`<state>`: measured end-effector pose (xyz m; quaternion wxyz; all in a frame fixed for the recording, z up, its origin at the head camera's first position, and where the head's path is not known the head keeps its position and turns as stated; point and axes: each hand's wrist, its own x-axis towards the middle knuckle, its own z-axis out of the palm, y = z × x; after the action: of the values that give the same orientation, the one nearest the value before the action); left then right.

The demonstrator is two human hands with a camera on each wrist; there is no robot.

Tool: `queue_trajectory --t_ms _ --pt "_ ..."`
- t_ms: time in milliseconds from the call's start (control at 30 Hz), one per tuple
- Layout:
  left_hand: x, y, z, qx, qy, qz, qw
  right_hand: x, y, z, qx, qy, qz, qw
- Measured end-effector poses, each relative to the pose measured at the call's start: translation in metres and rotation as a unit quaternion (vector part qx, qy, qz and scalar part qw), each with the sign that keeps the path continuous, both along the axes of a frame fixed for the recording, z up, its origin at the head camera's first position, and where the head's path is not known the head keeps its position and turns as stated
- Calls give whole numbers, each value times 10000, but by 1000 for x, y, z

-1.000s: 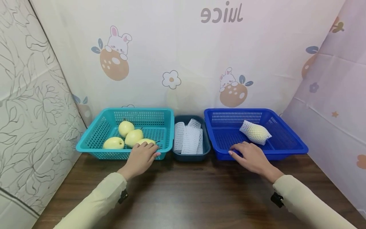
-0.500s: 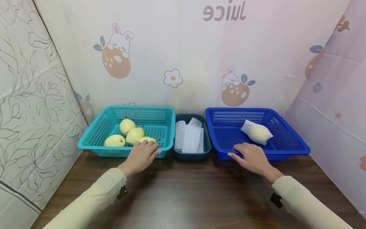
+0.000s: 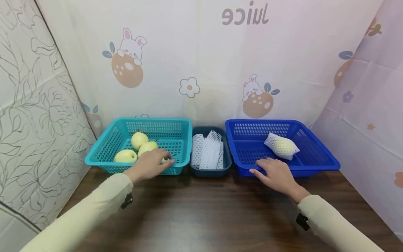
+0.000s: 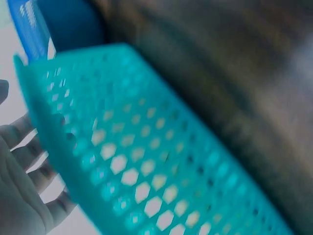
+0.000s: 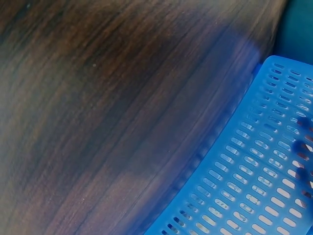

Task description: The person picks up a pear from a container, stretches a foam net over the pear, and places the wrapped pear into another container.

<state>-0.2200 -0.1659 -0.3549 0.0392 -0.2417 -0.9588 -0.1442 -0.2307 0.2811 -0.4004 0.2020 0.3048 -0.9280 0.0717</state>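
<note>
My left hand (image 3: 148, 164) reaches over the front rim of the teal basket (image 3: 94, 163), its fingers above the pear nearest that rim. Most of that pear is hidden behind the hand. In the left wrist view the fingers (image 4: 22, 161) are spread just beyond the basket's perforated wall. Other yellow-green pears (image 3: 125, 156) lie bare to the left in the same basket. My right hand (image 3: 277, 176) rests on the front rim of the blue basket (image 3: 315, 167), fingers over the inside and thumb outside. Behind it lies a pear in a white foam net (image 3: 283, 147).
Between the baskets stands a small dark blue-green bin (image 3: 211, 173) with several white foam net sleeves (image 3: 210, 154). All three containers stand against a printed curtain (image 3: 207, 52) at the back. The brown wooden table (image 3: 201, 213) lies in front of them.
My left hand has shifted left and a little forward, so it covers more of the nearest pear. My right hand has stayed at the blue basket's rim.
</note>
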Motion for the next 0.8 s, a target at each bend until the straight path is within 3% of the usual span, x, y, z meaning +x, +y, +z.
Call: queue_trajectory --t_ms 233,367,533,800 --pt "-30 -33 31 -144 -415 515 9977 2 -1 -5 -15 18 25 10000" --pt "-47 -48 41 -425 -765 849 9925 4 -4 -9 -56 23 34 10000" --pt "-61 -61 41 -745 -1389 1170 9805 7 -9 -15 -48 -50 49 10000" --pt "-77 -64 33 -651 -2148 1464 9634 7 -8 -12 -84 59 72 9999"
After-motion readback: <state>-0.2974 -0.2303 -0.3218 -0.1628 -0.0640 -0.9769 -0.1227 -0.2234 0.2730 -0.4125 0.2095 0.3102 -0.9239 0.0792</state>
